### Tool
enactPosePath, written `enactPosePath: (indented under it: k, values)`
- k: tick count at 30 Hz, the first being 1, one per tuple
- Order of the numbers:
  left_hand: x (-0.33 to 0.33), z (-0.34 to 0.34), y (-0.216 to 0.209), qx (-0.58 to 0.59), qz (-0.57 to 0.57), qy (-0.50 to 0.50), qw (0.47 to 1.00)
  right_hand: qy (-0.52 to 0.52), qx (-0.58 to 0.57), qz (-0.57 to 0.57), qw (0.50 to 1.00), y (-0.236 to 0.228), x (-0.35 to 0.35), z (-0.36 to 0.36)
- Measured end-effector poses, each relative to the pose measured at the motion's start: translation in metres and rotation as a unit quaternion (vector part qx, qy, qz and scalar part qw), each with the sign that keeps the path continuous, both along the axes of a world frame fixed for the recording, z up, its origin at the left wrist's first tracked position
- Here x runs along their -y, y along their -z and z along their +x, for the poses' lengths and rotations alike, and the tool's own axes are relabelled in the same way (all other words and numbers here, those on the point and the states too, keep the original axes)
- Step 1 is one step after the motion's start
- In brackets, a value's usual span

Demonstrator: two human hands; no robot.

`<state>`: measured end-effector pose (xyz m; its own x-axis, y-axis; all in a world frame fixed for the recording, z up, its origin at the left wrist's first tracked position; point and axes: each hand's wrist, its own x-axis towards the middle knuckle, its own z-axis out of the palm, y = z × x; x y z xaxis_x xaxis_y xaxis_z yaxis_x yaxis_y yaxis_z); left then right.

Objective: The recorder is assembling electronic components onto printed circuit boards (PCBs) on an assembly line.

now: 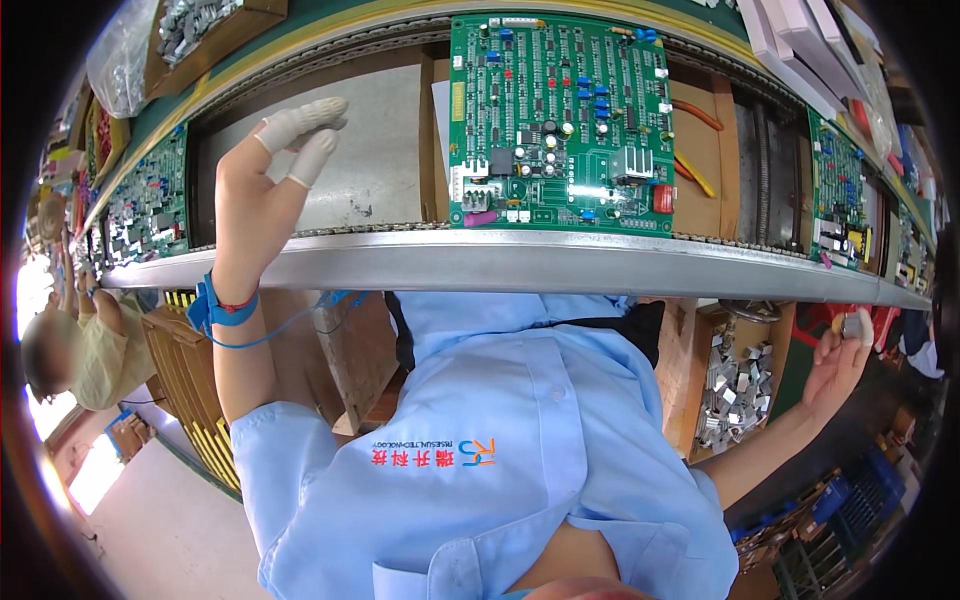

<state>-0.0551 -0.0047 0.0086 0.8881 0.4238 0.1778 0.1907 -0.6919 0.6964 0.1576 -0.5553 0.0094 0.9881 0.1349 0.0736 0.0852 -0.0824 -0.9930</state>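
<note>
My left hand [262,185] is over the conveyor, left of a green circuit board [545,110]. White finger cots cover its thumb and fingers, which bend toward each other. A small grey patch shows between the tips; I cannot make out what it is. Out at the right, below the rail, my right hand [836,372] is raised with its fingers closed on a small grey metal part [851,326]. A white cot covers one finger. The board bears white connectors, blue and red components, capacitors and a silver heat sink [633,163].
A metal rail [560,262] runs along the conveyor's near side. More boards lie at the left [150,200] and right [840,190]. Orange- and yellow-handled tools [695,172] lie beside the middle board. Boxes of metal parts stand at upper left [215,30] and lower right [735,385]. Another person [110,345] is at far left.
</note>
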Motion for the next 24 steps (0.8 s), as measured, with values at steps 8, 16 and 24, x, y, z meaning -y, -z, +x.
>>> enactPosePath:
  k: [8, 16, 24]
  values:
    - [-0.013, -0.031, 0.003, -0.007, 0.007, -0.046, 0.999, -0.357, -0.025, 0.013, 0.934, -0.028, -0.196, -0.013]
    - [-0.021, -0.048, 0.009, -0.009, -0.02, -0.085, 0.996, -0.468, 0.011, -0.077, 0.88, -0.036, -0.268, -0.024]
    - [-0.02, -0.038, 0.017, 0.012, -0.017, -0.065, 0.998, -0.387, 0.39, -0.288, 0.784, -0.008, -0.291, -0.052]
